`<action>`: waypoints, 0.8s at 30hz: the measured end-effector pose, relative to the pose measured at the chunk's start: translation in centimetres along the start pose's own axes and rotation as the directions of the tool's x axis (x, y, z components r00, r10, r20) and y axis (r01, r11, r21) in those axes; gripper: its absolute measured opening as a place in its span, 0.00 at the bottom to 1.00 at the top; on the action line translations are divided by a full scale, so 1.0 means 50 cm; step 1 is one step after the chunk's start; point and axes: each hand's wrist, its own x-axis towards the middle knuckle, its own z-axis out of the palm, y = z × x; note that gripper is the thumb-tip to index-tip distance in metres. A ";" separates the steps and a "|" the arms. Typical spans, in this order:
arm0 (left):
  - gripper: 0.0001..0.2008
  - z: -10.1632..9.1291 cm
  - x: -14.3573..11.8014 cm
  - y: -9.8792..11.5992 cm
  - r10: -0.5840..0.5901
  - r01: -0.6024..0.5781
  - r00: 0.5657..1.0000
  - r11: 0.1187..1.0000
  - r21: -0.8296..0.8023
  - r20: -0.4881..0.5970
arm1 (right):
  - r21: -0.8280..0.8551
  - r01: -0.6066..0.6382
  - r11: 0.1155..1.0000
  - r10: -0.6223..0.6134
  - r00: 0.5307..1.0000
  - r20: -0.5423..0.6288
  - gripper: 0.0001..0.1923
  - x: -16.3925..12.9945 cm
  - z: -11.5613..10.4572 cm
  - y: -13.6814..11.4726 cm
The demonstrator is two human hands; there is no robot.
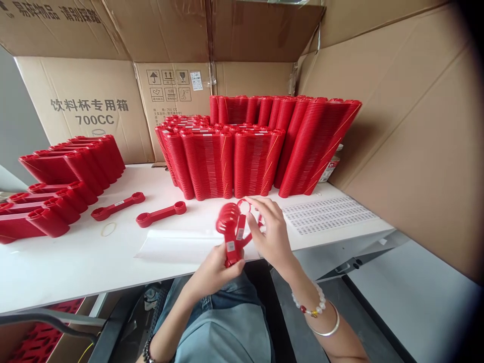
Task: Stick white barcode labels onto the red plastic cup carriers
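Left hand (215, 269) at 6 o'clock of the view, just off the near edge of the white desk (68, 262), fingers closed around the lower end of a small bundle of red plastic handles (230, 232), held upright with ring ends uppermost. Right hand (269, 233) just to the 3 o'clock side of the bundle, fingers loosely curled, fingertips pinching one loose red handle (245, 214) against the bundle, its ring at the top. White sticker visible on the bundle near the left thumb.

On the desk at 9 o'clock of the hands, two single red handles (161, 214) lying flat and well apart from the bundle, second one (118, 205) further toward 9 o'clock. Rubber band (108, 229) just below them, flat on the surface. Clear sheet (177, 246) lying beside the left hand. Label sheet (328, 214) at 3 o'clock, printed with rows of small stickers.

At 12 o'clock, big ranks of stacked red handles (257, 146), leaning against cardboard boxes (91, 106). Shorter stacks (64, 186) at 9 to 10 o'clock along the far left edge. Bead bracelet and silver bangle (321, 315) on the right wrist; dark bead bracelet on the left wrist, partly out of frame.
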 end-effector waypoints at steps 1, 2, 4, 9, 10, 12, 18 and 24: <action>0.05 0.002 -0.002 0.004 -0.010 0.009 1.000 0.999 0.038 0.025 | -0.008 0.037 0.999 -0.037 0.998 0.057 0.16 -0.002 -0.003 -0.004; 0.05 0.005 -0.004 0.006 -0.019 0.016 0.999 0.998 0.057 0.039 | 0.000 0.078 0.997 -0.077 0.991 0.110 0.17 -0.004 -0.007 -0.009; 0.04 0.007 -0.004 0.006 -0.022 0.020 0.999 0.999 0.040 0.044 | 0.045 0.144 0.989 -0.149 0.976 0.160 0.19 -0.006 -0.014 -0.016; 0.06 -0.027 -0.010 0.001 -0.015 0.009 0.998 0.993 -0.116 -0.053 | 0.112 0.079 0.991 -0.084 0.996 0.035 0.19 -0.001 -0.020 -0.004; 0.07 -0.040 -0.013 0.001 -0.023 0.009 0.995 0.989 -0.145 -0.094 | 0.123 0.043 0.991 -0.046 0.999 0.022 0.18 0.001 -0.019 0.003; 0.10 -0.070 -0.022 0.003 -0.027 -0.012 0.983 0.977 -0.213 -0.180 | 0.150 -0.028 0.988 0.024 0.999 0.032 0.16 0.006 -0.017 0.018; 0.09 -0.134 -0.047 0.018 -0.020 -0.113 0.953 0.904 -0.413 -0.304 | 0.275 -0.193 0.942 0.129 0.964 0.234 0.11 0.004 0.005 0.026; 0.10 -0.178 -0.048 0.031 -0.027 -0.105 0.943 0.921 -0.375 -0.331 | -0.049 -0.062 0.997 0.078 0.859 0.506 0.13 -0.012 0.052 0.008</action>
